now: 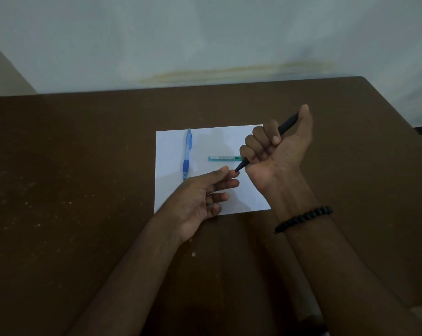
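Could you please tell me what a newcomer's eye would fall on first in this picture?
The right hand, raised over the right side of the white sheet, grips a dark pen in its fist, while the left hand seems to pinch its tip. On that sheet a blue pen lies at the left and a small green case in the middle.

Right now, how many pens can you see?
2. A blue pen lies on the left of the paper; a black pen is gripped in the right hand. None seems hidden.
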